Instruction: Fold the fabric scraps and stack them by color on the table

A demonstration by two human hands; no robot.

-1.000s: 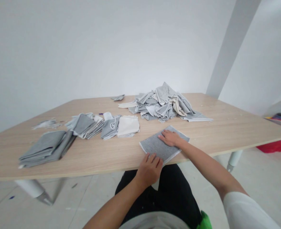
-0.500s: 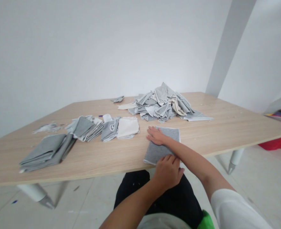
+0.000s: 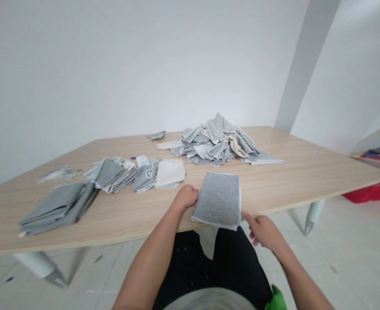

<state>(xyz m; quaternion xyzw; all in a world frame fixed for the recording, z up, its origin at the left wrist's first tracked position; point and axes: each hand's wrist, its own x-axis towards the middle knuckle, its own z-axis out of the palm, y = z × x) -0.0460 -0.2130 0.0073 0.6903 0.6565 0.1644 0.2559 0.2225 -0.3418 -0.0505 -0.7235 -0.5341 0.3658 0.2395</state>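
Grey cloth [image 3: 218, 199] is lying flat at the front edge of the wooden table [image 3: 283, 181], between both hands.
Cloth is showing a heathered weave, four-sided shape, pale raw-looking edges. Left hand [image 3: 186, 196] is curling at its left side; can't tell if it's gripping. Right hand [image 3: 263, 230] is staying free of any grip, index pointing at the right edge, other fingers bending loosely. Crumpled fabric heap [image 3: 217, 144] is sitting behind; squarish cream stack [image 3: 170, 173] is lying left.

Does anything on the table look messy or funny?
Yes: the cloth heap at the back is jumbled, while the folded gray stack at left looks neater. The flat gray cloth pokes a corner past the edge of the table.
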